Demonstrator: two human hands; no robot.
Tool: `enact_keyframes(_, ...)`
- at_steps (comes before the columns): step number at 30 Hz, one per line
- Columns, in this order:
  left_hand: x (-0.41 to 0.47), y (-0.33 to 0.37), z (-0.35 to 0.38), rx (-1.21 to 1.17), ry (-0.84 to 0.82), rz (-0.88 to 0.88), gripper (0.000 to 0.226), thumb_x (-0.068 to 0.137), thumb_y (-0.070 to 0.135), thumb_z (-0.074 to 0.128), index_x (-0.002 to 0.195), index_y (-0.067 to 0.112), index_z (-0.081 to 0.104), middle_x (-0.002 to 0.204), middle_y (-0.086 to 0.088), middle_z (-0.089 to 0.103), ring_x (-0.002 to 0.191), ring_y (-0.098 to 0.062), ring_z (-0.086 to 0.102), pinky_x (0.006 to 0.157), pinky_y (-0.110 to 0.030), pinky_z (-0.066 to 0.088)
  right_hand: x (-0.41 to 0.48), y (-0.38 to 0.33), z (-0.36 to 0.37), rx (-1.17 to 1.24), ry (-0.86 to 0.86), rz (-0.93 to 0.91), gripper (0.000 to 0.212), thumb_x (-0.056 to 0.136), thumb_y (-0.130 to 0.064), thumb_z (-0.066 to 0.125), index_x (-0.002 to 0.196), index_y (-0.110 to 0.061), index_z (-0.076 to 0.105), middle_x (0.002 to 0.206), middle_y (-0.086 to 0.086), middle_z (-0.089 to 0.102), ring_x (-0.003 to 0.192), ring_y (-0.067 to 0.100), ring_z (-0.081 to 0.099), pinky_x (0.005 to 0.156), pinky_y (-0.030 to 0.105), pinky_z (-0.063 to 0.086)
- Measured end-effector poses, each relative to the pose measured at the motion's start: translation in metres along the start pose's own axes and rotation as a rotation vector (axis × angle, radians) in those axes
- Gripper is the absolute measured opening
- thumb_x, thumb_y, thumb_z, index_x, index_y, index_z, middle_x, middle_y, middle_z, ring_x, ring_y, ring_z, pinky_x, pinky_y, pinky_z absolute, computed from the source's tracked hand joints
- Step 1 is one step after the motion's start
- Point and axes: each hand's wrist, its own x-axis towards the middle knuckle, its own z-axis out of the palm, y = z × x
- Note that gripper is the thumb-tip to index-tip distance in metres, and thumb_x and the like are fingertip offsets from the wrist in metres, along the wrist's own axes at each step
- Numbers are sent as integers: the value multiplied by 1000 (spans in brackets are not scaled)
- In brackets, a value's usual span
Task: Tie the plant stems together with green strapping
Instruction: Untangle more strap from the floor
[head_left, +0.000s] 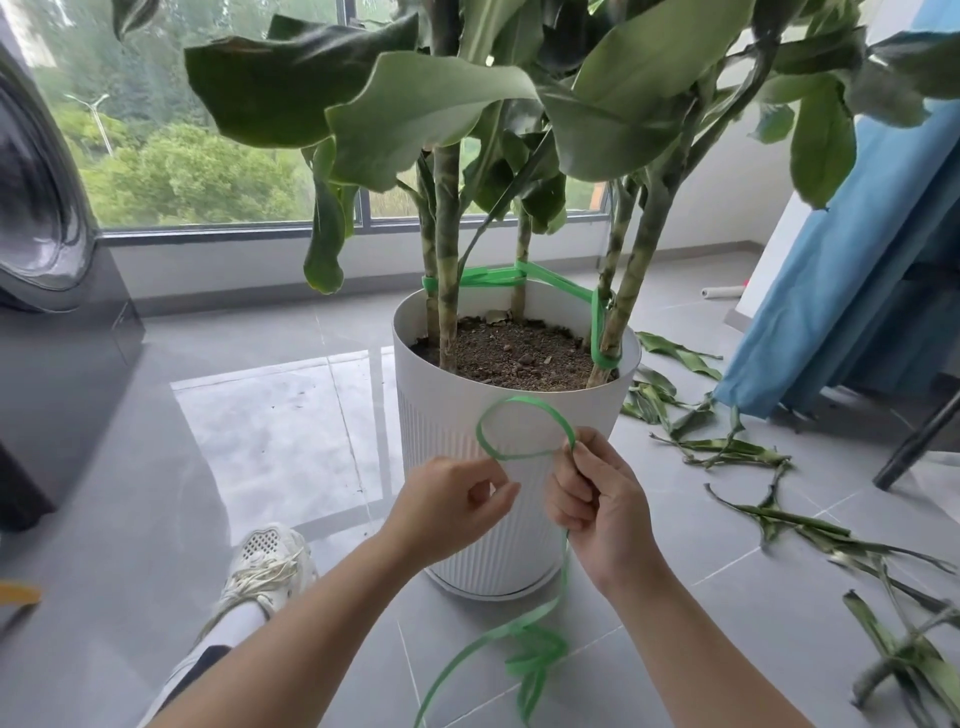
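Low in the centre of the frame the two hands sit close together but not touching, both working one length of green strapping (519, 399) that arches between them as a small open loop in front of the white pot (441, 415), below its rim. The right hand (597, 499) pinches the loop's right end between thumb and fingers, and the long free run drops from under that hand, nearly vertical, to a loose heap on the floor (260, 441) at bottom centre. The left hand (457, 501) has its fingers curled at the loop's lower left and appears to pinch the short end there, though the exact contact is hard to read. The stems (447, 249) stand upright in the soil, above and beyond the hands, toward the middle of the frame. A band of strapping (550, 280) already runs across them just above the rim, from the left stem past the rear one to the right stem, where it sags low toward the soil. So the loop must travel up and away from the hands, its plane roughly crosswise to the upright stems. The right hand looks nearer the sagging right-hand stem, which seems the likelier place to tie next. Cut leaves (753, 452) litter the floor at right.
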Motion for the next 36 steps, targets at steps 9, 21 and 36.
enact_keyframes(9,-15,7,20,120,-422,84,31,81,52,52,98,31,65,62,13,58,56,-4,54,58,-21,45,3,1,4,-41,-4,-14,12,88,-11,42,77,-14,45,50,-5,25,39,7,15,41,22,9)
enact_keyframes(21,-42,-12,52,281,-712,101,16,80,29,56,67,25,46,79,8,52,63,-15,49,53,-26,41,9,1,8,7,-73,-48,18,94,-8,39,80,-15,49,50,-4,26,38,6,18,41,21,9)
enact_keyframes(36,-47,-42,37,156,-661,-172,12,84,24,56,89,20,66,84,7,69,78,-10,64,70,-23,52,8,-6,4,-21,-86,-69,20,92,-9,41,77,-17,52,50,-4,29,39,8,17,40,21,10)
